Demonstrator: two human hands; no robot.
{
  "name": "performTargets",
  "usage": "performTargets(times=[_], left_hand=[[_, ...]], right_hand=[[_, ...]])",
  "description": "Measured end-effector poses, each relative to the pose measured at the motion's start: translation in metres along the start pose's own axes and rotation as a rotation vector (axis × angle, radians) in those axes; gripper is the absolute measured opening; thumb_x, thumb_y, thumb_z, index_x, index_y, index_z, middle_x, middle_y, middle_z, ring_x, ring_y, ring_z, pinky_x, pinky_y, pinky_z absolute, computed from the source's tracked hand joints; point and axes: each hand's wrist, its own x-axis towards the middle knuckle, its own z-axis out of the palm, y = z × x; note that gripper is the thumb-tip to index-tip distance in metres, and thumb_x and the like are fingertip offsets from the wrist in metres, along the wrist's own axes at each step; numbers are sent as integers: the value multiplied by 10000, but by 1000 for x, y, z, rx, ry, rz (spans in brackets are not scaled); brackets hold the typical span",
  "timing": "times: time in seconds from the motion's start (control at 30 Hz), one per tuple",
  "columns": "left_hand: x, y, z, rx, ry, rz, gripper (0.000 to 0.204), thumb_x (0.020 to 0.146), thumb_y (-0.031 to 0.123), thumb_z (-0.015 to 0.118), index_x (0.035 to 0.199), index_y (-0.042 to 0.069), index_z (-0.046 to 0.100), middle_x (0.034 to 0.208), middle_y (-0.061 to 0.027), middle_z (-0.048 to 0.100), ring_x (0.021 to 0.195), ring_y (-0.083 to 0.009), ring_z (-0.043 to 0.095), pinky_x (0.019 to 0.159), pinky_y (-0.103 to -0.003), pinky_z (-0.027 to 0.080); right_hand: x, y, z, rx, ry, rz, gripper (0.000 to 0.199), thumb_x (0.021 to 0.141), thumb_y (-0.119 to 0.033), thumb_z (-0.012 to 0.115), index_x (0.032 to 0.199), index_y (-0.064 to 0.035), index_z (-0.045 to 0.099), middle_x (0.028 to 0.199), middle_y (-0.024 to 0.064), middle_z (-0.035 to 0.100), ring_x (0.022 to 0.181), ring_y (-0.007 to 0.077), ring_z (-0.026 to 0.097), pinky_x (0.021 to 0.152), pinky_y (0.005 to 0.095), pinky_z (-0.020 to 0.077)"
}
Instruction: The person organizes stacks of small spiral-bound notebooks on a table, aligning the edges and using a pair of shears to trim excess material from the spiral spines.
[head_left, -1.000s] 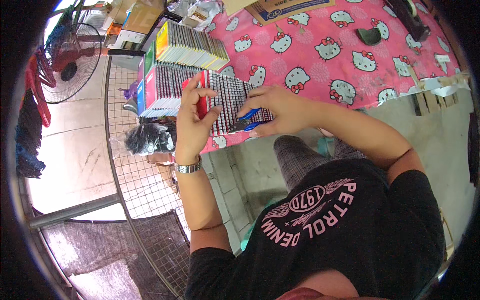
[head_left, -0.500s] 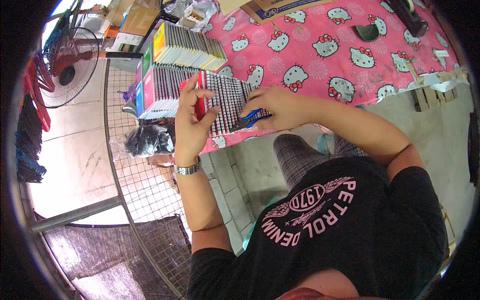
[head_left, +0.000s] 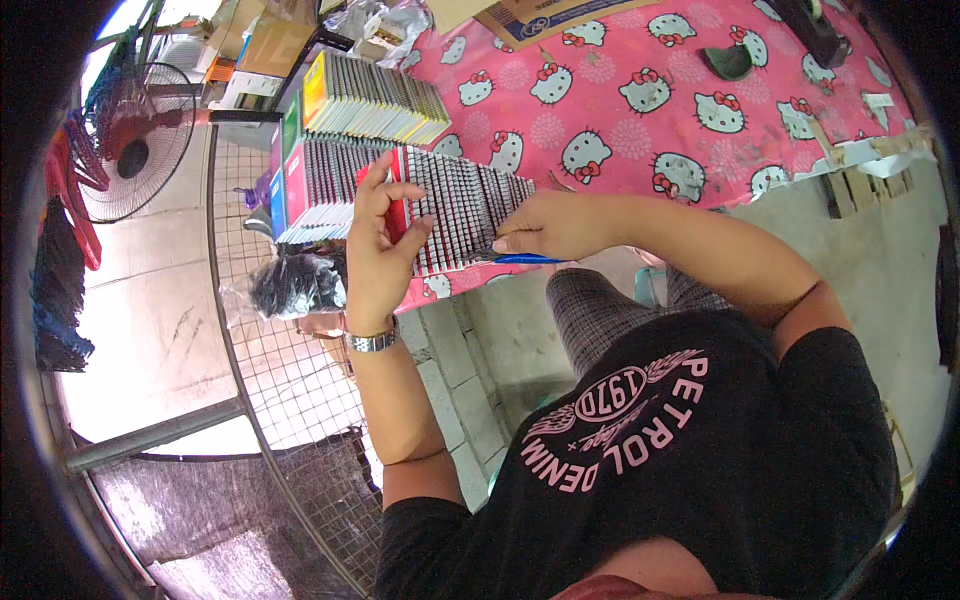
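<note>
A row of wire-bound spiral notebooks (head_left: 462, 200), spines up and with a red cover at the left end, stands at the table's near edge. My left hand (head_left: 382, 230) grips that left end, fingers along the cover and thumb by the spines. At the near right side of the row, my right hand (head_left: 548, 226) is closed around blue-handled pliers (head_left: 528, 259). The pliers' dark jaws reach left to the near ends of the spines; whether they grip a wire cannot be made out.
Behind and left stand more spiral notebooks with yellow (head_left: 375, 100) and pink-blue covers (head_left: 325, 185). A pink patterned cloth (head_left: 620, 110) covers the table. A cardboard box (head_left: 550, 20) lies at the back, a dark curved piece (head_left: 727, 63) at the right. Left are a fan (head_left: 135, 150) and wire mesh (head_left: 290, 350).
My right hand has turned and lowered slightly; the pliers' handles, spread apart before, now appear together and lie flatter. My left hand stays at the row's left end.
</note>
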Motion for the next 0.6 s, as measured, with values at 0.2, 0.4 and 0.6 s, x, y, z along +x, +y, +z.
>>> performTargets(times=[0.2, 0.4, 0.6], left_hand=[[0, 0, 0, -20, 0, 0, 345, 710, -93, 645, 1013, 64, 598, 1478, -121, 373, 1344, -231, 368, 1088, -336, 266], [1, -3, 0, -49, 1, -16, 296, 720, -54, 674, 984, 66, 618, 1465, -152, 389, 1381, -287, 330, 1107, -365, 273], [1, -5, -1, -35, -2, 6, 306, 719, -64, 661, 992, 63, 610, 1470, -148, 376, 1373, -275, 337, 1107, -364, 263]], right_hand=[[-3, 24, 12, -142, 357, -357, 314, 883, -323, 595, 997, -38, 661, 811, 169, 635, 818, 330, 639, 771, 416, 490], [-1, 10, 2, -56, 36, -41, 343, 815, -314, 660, 1035, -52, 659, 921, 149, 652, 888, 323, 636, 799, 410, 494], [-3, 35, 10, -202, 317, -328, 356, 854, -353, 621, 1043, -55, 664, 894, 164, 656, 878, 332, 636, 795, 420, 491]])
